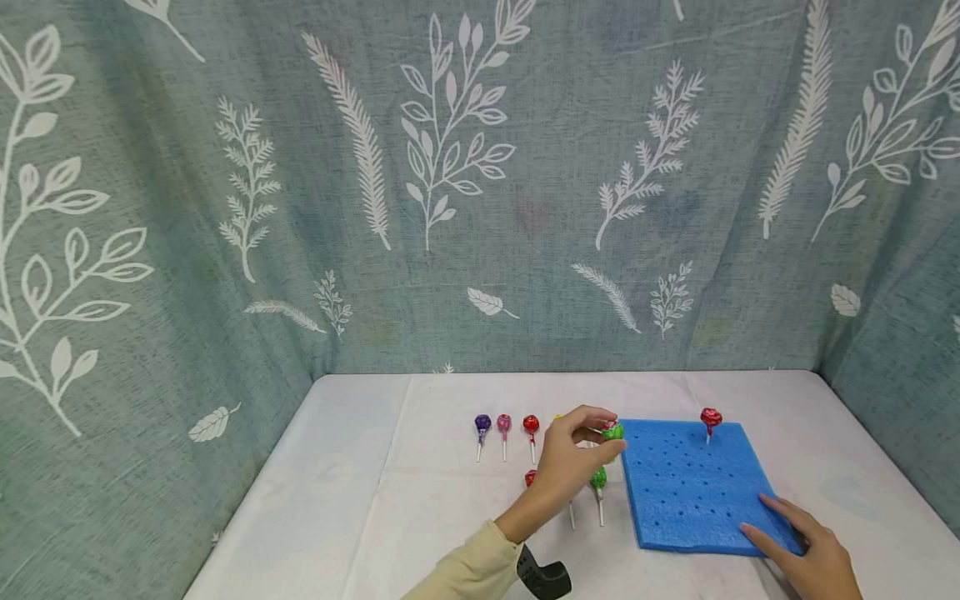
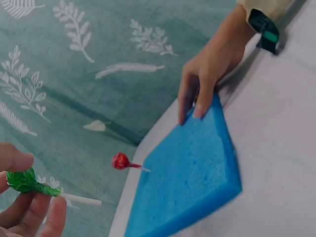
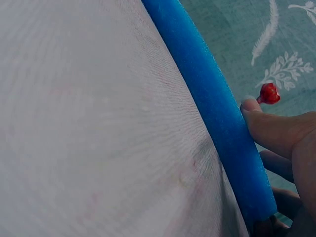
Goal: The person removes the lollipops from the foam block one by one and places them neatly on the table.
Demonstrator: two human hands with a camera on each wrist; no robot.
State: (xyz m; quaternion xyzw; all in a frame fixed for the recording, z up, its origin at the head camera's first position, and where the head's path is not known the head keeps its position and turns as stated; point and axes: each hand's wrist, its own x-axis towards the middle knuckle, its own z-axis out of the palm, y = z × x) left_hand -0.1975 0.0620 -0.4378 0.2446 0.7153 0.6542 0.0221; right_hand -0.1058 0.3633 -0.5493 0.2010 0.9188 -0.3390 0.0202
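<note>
My left hand [image 1: 573,454] pinches a green-wrapped lollipop [image 2: 22,180] by its head and upper stick, above the table by the board's left edge. The white stick points right in the left wrist view. My right hand [image 1: 813,550] holds the near right corner of a blue foam board [image 1: 690,517], thumb and fingers on either side of the corner. Small holes in rows dot the board. A red lollipop [image 1: 710,418] stands upright in it near the far right. Another green lollipop [image 1: 598,480] lies between the left hand and the board.
Left of the board lie a purple lollipop [image 1: 482,423], a pink one [image 1: 504,423] and a red one [image 1: 531,423]. My left hand and forearm partly hide others. A white cloth [image 1: 420,517] covers the table; a leaf-patterned curtain [image 1: 525,208] hangs behind.
</note>
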